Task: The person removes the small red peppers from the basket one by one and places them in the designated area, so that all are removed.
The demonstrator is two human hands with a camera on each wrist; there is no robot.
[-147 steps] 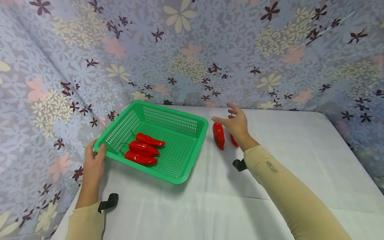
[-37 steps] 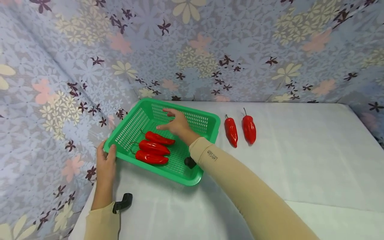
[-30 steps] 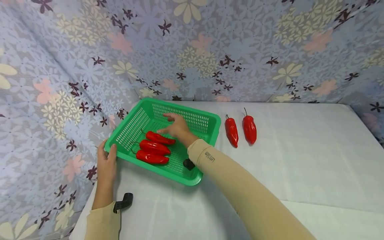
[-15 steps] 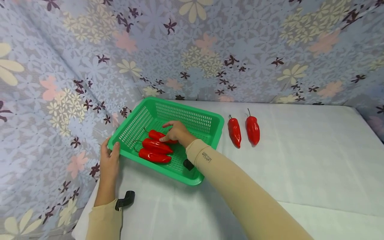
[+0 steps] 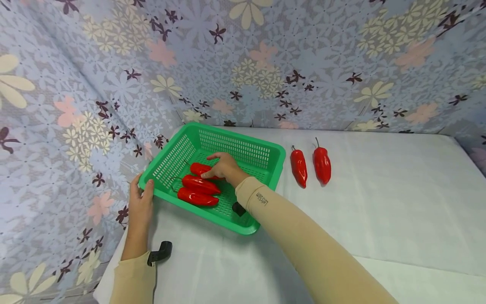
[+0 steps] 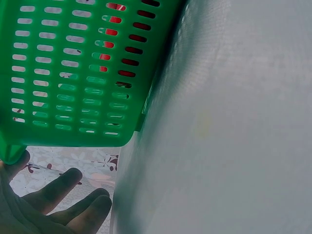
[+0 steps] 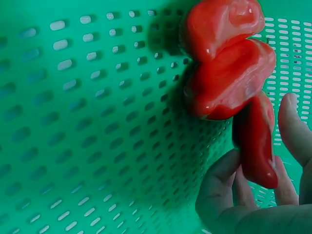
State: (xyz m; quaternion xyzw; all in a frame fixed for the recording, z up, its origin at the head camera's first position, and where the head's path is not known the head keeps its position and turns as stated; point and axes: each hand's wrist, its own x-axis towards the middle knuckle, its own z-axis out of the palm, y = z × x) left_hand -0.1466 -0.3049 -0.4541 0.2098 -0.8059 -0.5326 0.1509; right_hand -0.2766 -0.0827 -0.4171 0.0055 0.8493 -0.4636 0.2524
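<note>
A green plastic basket (image 5: pixel 243 230) sits on the white cloth, with three glossy red peppers in it. My left hand (image 5: pixel 141 207) holds its left front corner, thumb over the rim and fingers outside; in the left wrist view some of those fingers (image 6: pixel 58 187) stand apart from the wall. Inside the basket, my right hand (image 5: pixel 224 166) grips the far red pepper (image 5: pixel 198 168), fingers curled beneath and the thumb (image 7: pixel 292 127) close beside it. The middle pepper (image 5: pixel 199 185) and the front pepper (image 5: pixel 197 196) lie alongside. The hand covers part of the far pepper.
Two more red peppers, one (image 5: pixel 299 168) near the basket's right rim and one (image 5: pixel 322 165) beyond it, lie on the white cloth (image 5: pixel 379 202). A flower-patterned fabric wall (image 5: pixel 265 63) rises behind and on the left.
My right hand has come from the loose peppers on the right into the basket, then lowered onto the far pepper. The left hand has kept hold of the corner.
</note>
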